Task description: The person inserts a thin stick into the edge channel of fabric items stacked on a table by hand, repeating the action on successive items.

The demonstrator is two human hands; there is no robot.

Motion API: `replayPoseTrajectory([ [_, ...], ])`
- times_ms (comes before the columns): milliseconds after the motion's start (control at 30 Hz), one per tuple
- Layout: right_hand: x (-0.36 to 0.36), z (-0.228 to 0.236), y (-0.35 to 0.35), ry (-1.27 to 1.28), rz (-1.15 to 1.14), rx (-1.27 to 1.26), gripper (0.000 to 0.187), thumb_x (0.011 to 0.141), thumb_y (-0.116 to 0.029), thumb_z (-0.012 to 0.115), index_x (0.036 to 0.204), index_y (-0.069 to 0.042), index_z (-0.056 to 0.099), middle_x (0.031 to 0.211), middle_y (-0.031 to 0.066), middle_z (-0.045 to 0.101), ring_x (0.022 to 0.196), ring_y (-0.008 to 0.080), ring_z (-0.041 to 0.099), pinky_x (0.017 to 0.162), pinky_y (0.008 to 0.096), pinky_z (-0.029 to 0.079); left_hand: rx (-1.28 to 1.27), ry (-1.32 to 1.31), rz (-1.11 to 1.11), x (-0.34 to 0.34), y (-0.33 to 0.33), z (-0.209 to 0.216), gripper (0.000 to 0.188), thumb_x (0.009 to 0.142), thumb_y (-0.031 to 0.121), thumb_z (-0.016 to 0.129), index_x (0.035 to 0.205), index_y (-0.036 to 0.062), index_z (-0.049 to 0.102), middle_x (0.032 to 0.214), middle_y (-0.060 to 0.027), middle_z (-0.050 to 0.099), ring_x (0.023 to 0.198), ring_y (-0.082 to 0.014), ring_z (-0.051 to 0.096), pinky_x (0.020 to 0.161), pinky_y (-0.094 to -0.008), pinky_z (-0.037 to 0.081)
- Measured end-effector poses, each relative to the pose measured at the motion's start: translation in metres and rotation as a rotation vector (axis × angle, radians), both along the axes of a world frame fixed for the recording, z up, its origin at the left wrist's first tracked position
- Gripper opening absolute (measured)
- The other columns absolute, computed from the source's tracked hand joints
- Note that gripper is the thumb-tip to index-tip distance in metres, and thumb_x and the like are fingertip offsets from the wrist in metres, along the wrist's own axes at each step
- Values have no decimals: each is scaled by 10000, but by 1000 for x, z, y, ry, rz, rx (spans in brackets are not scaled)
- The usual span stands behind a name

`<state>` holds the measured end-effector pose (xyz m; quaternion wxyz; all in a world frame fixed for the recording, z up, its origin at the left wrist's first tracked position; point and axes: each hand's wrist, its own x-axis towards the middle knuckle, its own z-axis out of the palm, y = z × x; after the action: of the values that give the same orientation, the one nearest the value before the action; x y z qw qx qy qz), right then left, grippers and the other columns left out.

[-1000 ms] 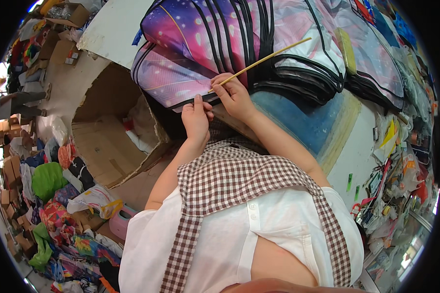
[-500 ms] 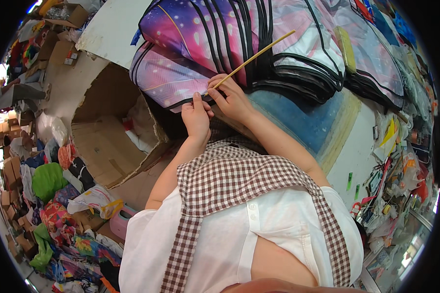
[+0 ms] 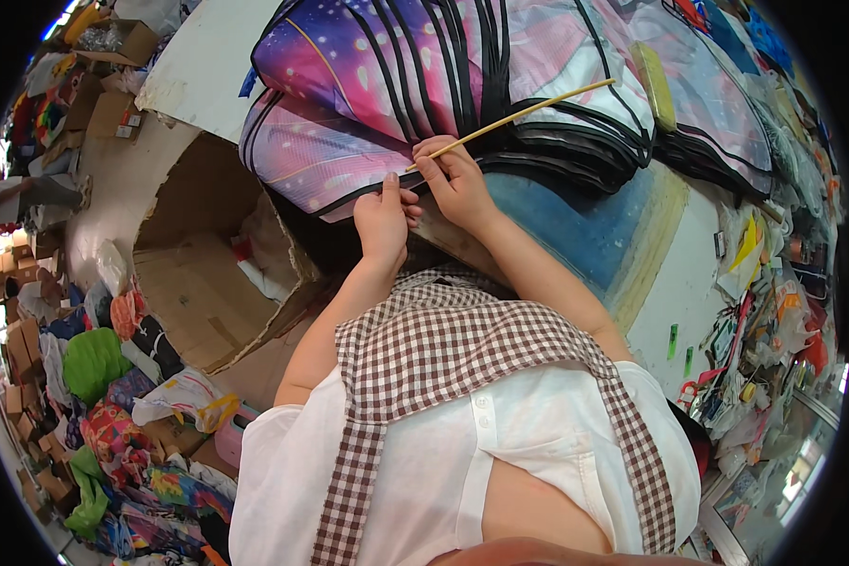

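Observation:
A thin wooden stick (image 3: 538, 106) slants up to the right from my right hand (image 3: 457, 187), whose fingers are closed around its lower part. The stick's lower tip is just above the black-edged border of a pink and purple printed cloth (image 3: 325, 174). My left hand (image 3: 384, 224) is closed with its thumb up, pinching that cloth at its black-trimmed near edge. Its fingers are partly curled out of sight. Beyond both hands lies a thick folded stack of similar printed cloths (image 3: 387, 66) with black binding.
An open cardboard box (image 3: 193, 302) stands at the left, below the table edge. A blue board (image 3: 566, 236) lies under the stack, on a white tabletop (image 3: 665, 274). A yellow block (image 3: 653, 85) rests on the cloths. Bags and fabric (image 3: 99, 358) crowd the left floor.
My right hand has shifted a little to the right with the stick, whose lower tip is now farther from my left thumb. The stick lies flatter. My left hand has barely moved.

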<state>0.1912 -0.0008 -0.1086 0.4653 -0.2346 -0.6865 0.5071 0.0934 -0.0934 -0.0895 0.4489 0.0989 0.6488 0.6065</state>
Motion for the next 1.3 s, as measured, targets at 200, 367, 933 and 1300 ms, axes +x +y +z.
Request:
replayPoseTrajectory([
  [200,3,7,0,-96,1,164,118,908,-104,609,907,14,619,984,118,609,948,268,596,839,342,471,4,88,18,5,2,1,465,995,359,507,668,30,548,556,-50,542,449,-127,507,416,-246,386],
  [367,1,9,4,-117,-5,219,111,898,-96,612,924,12,616,983,124,611,952,285,593,842,352,471,-1,98,23,4,7,5,477,995,371,500,657,36,539,543,-47,535,432,-125,486,407,-246,367],
  [933,16,30,-16,95,164,-173,110,964,-34,509,1031,11,584,1068,104,568,1010,176,556,890,279,436,218,62,425,-46,-14,5,339,959,339,565,819,32,533,648,-78,540,522,-181,531,472,-325,399],
  [1300,-2,50,-4,-68,315,-19,108,965,-104,539,1000,-5,566,1423,170,428,1001,171,593,882,321,476,47,1088,-539,-101,142,62,437,907,401,555,1228,106,588,1424,-179,442,1365,-346,361,1104,-616,175],
])
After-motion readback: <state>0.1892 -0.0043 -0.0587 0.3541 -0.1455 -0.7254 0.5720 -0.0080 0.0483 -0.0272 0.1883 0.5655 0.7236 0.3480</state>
